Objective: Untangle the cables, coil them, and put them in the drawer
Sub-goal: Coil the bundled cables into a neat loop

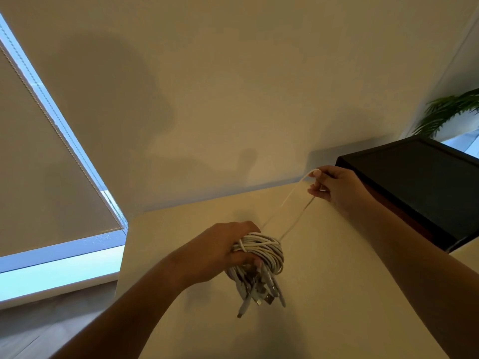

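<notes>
A bundle of white cables (261,251) hangs above a cream table top (337,294), and my left hand (220,251) grips it from the left. Several plug ends (259,296) dangle below the bundle. One white cable loop (293,206) runs taut from the bundle up to the right, where my right hand (334,183) pinches its bend between thumb and fingers. No drawer shows in the head view.
A dark box-like cabinet (420,182) stands at the right, just behind my right hand. A pale wall lies straight ahead. A window with a roller blind (39,164) fills the left, and a green plant (451,110) stands far right.
</notes>
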The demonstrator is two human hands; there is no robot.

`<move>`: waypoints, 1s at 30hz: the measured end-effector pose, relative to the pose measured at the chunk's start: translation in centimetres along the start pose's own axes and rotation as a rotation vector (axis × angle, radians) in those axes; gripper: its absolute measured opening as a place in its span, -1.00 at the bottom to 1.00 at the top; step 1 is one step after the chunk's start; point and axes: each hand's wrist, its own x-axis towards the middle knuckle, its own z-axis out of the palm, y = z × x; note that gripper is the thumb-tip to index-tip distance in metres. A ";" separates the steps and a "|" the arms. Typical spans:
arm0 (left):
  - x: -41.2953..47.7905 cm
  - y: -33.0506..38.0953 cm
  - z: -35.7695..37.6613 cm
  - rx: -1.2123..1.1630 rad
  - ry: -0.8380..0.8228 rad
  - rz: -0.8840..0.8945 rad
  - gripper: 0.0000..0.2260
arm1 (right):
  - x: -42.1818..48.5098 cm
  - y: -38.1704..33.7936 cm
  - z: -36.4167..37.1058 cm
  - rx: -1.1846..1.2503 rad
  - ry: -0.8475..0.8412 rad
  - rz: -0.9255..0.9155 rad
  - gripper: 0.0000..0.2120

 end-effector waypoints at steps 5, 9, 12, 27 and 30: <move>0.3 0.8 0.4 -0.094 -0.065 -0.006 -0.82 | -0.6 -0.7 1.6 -0.052 -0.053 -0.131 -0.80; 0.2 0.7 0.3 -0.179 -0.048 -0.047 -0.81 | -1.3 0.9 2.4 -0.514 -0.087 -0.407 -0.91; 0.2 0.4 0.0 -0.213 0.005 -0.082 -0.79 | -2.7 2.4 2.3 -0.746 -0.241 -0.463 -0.53; 0.7 0.0 -0.5 -0.383 0.034 -0.201 -0.77 | -7.4 2.8 3.2 -0.906 -0.738 -0.192 -0.83; 1.0 0.5 0.0 -0.407 -0.006 -0.204 -0.74 | -6.9 3.2 4.3 -1.039 -0.609 -0.375 -0.83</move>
